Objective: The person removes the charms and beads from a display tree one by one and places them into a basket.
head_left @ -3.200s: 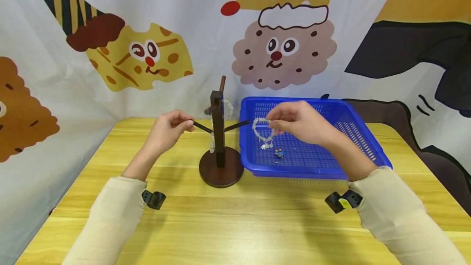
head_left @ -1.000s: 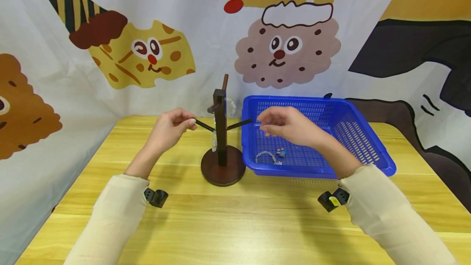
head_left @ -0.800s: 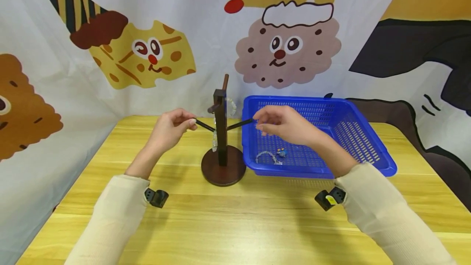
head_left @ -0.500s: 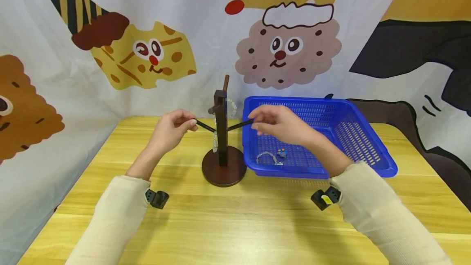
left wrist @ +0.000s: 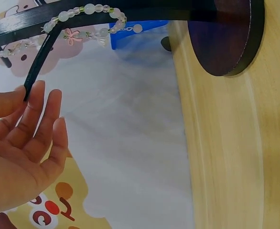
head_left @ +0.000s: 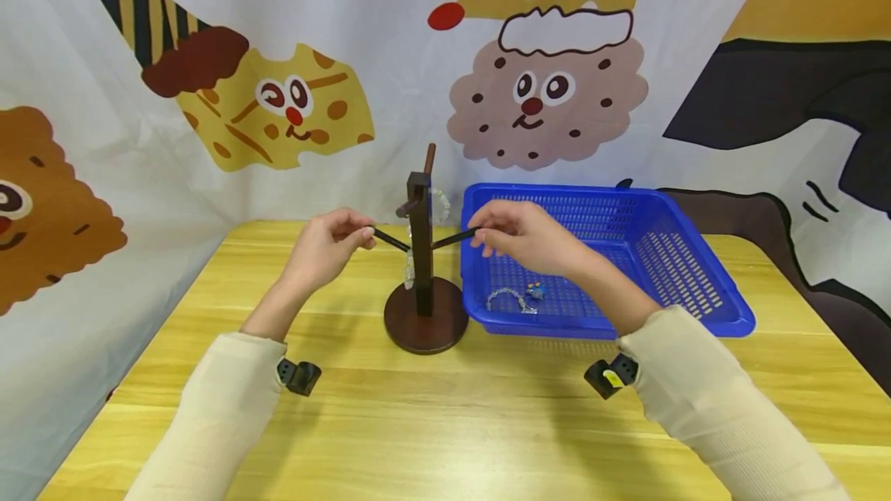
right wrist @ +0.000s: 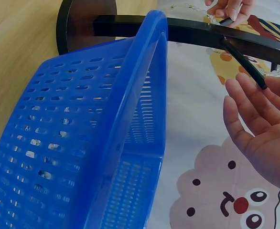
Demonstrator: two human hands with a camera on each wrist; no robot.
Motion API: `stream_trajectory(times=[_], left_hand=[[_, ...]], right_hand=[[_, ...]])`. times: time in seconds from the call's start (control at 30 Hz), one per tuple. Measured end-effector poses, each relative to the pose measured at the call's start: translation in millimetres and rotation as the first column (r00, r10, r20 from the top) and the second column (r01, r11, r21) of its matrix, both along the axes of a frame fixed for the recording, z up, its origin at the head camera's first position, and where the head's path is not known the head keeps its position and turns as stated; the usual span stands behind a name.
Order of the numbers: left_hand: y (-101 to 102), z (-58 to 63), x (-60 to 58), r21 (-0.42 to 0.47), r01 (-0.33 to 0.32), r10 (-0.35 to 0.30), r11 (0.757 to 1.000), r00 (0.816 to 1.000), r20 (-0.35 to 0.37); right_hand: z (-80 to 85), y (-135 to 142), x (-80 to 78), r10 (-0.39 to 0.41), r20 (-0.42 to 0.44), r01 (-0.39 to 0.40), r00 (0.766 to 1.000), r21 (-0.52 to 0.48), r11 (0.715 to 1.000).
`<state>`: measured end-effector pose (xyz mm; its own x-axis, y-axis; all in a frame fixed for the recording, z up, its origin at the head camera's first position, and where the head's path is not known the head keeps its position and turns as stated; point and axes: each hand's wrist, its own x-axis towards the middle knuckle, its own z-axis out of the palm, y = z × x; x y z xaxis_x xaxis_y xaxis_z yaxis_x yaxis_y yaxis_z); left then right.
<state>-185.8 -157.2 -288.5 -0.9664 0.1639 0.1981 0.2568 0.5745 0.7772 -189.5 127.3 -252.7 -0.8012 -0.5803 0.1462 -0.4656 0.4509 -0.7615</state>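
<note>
A dark wooden jewellery stand [head_left: 421, 253] with a round base and several side pegs stands on the table. My left hand [head_left: 322, 250] pinches the tip of its left peg [left wrist: 43, 55] between thumb and forefinger. A beaded bracelet [left wrist: 90, 9] with a pink bow charm hangs on that peg by the post. My right hand [head_left: 522, 236] holds the end of the right peg [right wrist: 245, 62] with thumb and fingertips, and no bracelet is on that peg. Another pale bracelet [head_left: 443, 206] hangs behind the post. Inside the blue basket lie a clear beaded bracelet [head_left: 506, 292] and a small blue charm [head_left: 536, 291].
The blue plastic basket [head_left: 738, 323] stands right of the stand, its left rim close to the base and below my right hand. Behind the wooden table [head_left: 431, 424] hangs a white cartoon-printed cloth [head_left: 411, 60].
My right hand has let go of the clear beaded bracelet, which now lies in the basket. It has then moved left to the right peg's tip. My left hand stays on its peg.
</note>
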Motion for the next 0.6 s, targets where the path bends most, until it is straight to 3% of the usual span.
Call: stream_trajectory(times=[0.43, 0.6], left_hand=[[-2.0, 2.2, 7.7, -0.028, -0.035, 0.033, 0.999, 0.996, -0.085], [-4.6, 9.5, 14.9, -0.009, -0.064, 0.062, 0.998, 0.991, -0.118]], right_hand=[[-2.2, -0.6, -1.1, 0.012, -0.02, -0.012, 1.0, -0.012, 1.0], [-2.1, -1.2, -1.1, 0.017, -0.012, -0.017, 1.0, -0.015, 1.0]])
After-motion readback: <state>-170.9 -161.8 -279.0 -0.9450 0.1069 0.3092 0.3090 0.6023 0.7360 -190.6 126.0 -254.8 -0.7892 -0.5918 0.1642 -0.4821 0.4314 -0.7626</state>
